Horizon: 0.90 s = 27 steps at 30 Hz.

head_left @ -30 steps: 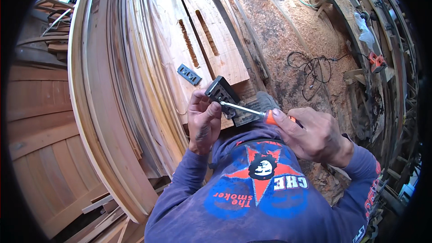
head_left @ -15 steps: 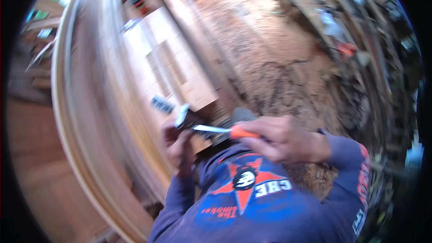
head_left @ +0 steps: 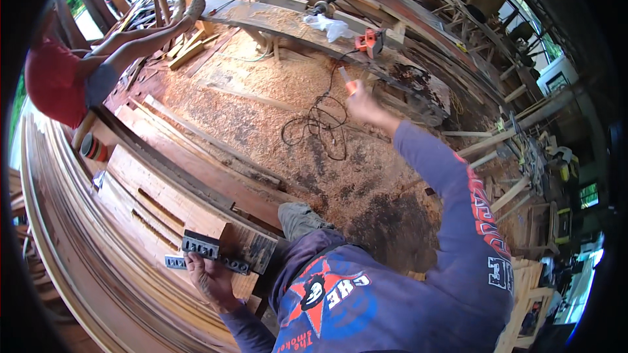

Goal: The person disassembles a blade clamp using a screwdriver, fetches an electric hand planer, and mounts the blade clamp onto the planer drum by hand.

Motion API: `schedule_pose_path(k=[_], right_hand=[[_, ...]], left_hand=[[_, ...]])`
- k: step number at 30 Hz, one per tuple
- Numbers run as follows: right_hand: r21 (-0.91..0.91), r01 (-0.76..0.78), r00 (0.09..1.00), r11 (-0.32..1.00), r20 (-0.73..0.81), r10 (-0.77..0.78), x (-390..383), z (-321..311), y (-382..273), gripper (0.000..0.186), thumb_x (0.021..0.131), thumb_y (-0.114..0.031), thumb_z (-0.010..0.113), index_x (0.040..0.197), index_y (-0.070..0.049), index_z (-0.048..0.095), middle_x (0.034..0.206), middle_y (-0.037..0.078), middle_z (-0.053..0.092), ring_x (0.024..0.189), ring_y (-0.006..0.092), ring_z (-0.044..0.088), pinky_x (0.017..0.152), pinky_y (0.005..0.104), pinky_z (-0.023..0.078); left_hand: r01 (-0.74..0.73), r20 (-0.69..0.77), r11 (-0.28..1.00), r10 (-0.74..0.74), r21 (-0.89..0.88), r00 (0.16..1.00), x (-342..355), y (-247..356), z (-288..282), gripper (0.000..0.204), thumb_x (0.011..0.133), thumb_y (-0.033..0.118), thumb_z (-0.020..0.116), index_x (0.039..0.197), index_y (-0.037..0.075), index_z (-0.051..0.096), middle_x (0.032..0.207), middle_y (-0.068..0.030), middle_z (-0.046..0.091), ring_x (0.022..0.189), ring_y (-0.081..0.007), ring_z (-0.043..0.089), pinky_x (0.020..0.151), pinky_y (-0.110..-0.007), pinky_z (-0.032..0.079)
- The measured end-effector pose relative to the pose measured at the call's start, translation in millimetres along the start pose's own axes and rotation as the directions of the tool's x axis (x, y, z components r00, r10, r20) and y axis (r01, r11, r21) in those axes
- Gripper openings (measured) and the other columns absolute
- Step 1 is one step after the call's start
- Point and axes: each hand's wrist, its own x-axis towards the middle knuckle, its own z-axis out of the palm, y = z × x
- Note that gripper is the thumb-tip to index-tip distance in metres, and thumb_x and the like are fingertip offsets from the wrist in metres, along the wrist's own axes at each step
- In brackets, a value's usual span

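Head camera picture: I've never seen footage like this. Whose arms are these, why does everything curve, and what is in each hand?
The camera sits on a person's head and looks down, so the arms in blue sleeves coming from the lower edge are the wearer's own. The wide fisheye lens bends straight edges near the rim.

The left hand rests on a dark grey slotted block lying on a wooden plank with narrow slots cut in it. The right hand is stretched out away from the body and grips a tool with an orange handle; it is blurred, so its kind is unclear.

Below lies a floor covered in sawdust, with a black cable coiled on it. Another person in a red top is at upper left.
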Motion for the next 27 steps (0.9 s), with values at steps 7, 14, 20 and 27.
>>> schedule_pose_path(k=[7, 14, 20, 27], right_hand=[[0.016, -0.274, 0.905, 0.962, -0.334, 0.264, 124.2, -26.6, 92.8, 0.037, 0.089, -0.021, 0.063, 0.124, -0.012, 0.059, 0.121, 0.024, 0.068, 0.115, 0.0415, 0.065, 0.095, 0.0475, 0.051], [-0.012, -0.18, 0.92, 0.984, -0.356, 0.164, 114.1, -36.9, 78.1, 0.043, 0.089, -0.019, 0.059, 0.132, -0.015, 0.057, 0.121, 0.021, 0.069, 0.115, 0.0397, 0.065, 0.095, 0.0463, 0.051], [-0.045, -0.202, 0.93, 0.978, -0.322, 0.178, 111.5, -40.9, 69.5, 0.044, 0.09, -0.017, 0.055, 0.135, -0.014, 0.057, 0.121, 0.025, 0.068, 0.116, 0.0418, 0.064, 0.096, 0.0482, 0.05], [-0.011, -0.178, 0.932, 0.984, -0.324, 0.165, 121.6, -32.5, 65.0, 0.043, 0.09, -0.016, 0.054, 0.133, -0.011, 0.058, 0.119, 0.028, 0.067, 0.116, 0.0441, 0.063, 0.097, 0.0489, 0.05]], left_hand=[[0.04, 0.224, 0.999, -0.036, -0.012, 0.974, 15.8, -1.2, 2.1, 0.052, 0.106, 0.016, 0.054, 0.151, -0.002, 0.036, 0.143, -0.0156, 0.056, 0.12, -0.0204, 0.063, 0.1, -0.034, 0.054], [0.041, 0.126, 0.997, -0.032, -0.071, 0.991, 11.6, -10.8, 0.1, 0.058, 0.106, 0.021, 0.053, 0.155, -0.002, 0.03, 0.15, -0.0263, 0.047, 0.133, -0.0316, 0.055, 0.109, -0.043, 0.052], [0.102, 0.205, 0.967, -0.053, -0.235, 0.977, 12.1, -5.0, -4.9, 0.061, 0.106, 0.022, 0.052, 0.156, -0.002, 0.026, 0.153, -0.0276, 0.042, 0.135, -0.0331, 0.053, 0.11, -0.043, 0.051], [0.028, 0.184, 0.989, -0.001, -0.142, 0.983, 14.3, -5.4, -12.8, 0.063, 0.105, 0.023, 0.055, 0.158, 0.005, 0.028, 0.157, -0.0206, 0.04, 0.139, -0.0334, 0.049, 0.106, -0.05, 0.053]])
